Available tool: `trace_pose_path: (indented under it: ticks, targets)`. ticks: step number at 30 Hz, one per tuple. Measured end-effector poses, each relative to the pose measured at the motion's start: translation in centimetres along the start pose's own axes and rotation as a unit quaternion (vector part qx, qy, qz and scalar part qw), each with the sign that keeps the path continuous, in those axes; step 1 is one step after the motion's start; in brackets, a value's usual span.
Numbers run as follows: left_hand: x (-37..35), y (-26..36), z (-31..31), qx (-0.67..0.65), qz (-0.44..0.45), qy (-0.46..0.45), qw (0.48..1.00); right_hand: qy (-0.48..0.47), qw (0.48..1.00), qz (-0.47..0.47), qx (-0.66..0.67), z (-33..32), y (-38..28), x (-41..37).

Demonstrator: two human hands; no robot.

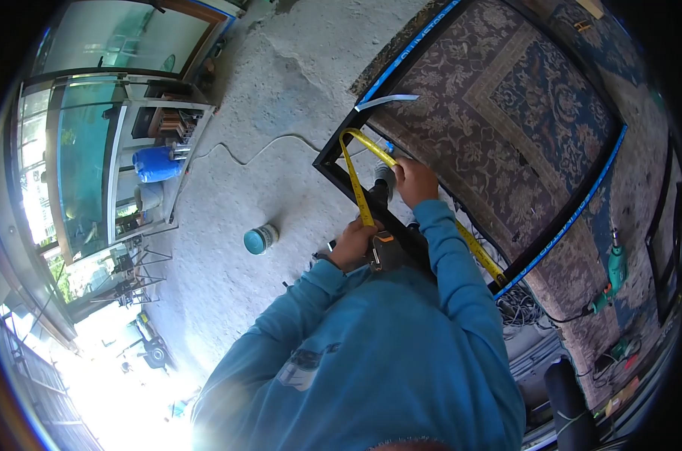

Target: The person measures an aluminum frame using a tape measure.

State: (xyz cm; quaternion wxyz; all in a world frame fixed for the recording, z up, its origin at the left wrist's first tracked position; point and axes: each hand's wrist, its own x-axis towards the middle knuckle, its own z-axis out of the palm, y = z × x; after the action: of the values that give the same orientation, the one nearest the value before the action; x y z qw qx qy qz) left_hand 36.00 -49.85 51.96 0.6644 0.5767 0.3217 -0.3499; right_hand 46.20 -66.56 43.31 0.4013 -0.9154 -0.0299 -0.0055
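A yellow tape measure (362, 197) rises from my left hand (354, 245), which is closed around it close to my waist. The blade bends over in a loop near the frame's corner and comes back down to my right hand (416, 183), whose fingers are closed on it. Beyond that hand, the yellow blade shows again past my right sleeve, along the near side of a black frame (518, 264). Blue printed tape (571, 227) covers parts of the frame's edges. A loose pale strip (387, 101) sticks out over its left side.
Patterned carpet (499, 90) lies under the frame. A green drill (616, 269) rests on the right, with bundled cable (523, 307) nearer me. On the concrete floor at left stands a teal-topped can (260, 239). A blue container (157, 164) sits by glass-fronted shelving farther left.
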Motion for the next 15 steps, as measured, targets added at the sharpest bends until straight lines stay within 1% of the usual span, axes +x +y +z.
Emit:
trace_pose_path:
  ticks: [3,6,13,15]
  targets:
    - [0.6,-0.6,0.7,-0.039,0.004,-0.009,0.999,0.000,1.000,0.007,0.016,-0.8,0.1,-0.1]
    - [1.6,-1.3,1.3,-0.058,0.017,-0.025,0.998,-0.038,0.999,0.011,0.016,-1.8,-0.2,0.0]
    - [2.1,-0.8,2.8,-0.090,0.011,-0.014,0.996,-0.029,0.999,0.006,0.016,-2.1,-0.5,0.1]
    - [2.3,-1.1,2.7,-0.079,0.023,-0.020,0.996,-0.028,0.999,0.009,0.016,-2.2,-0.5,0.1]
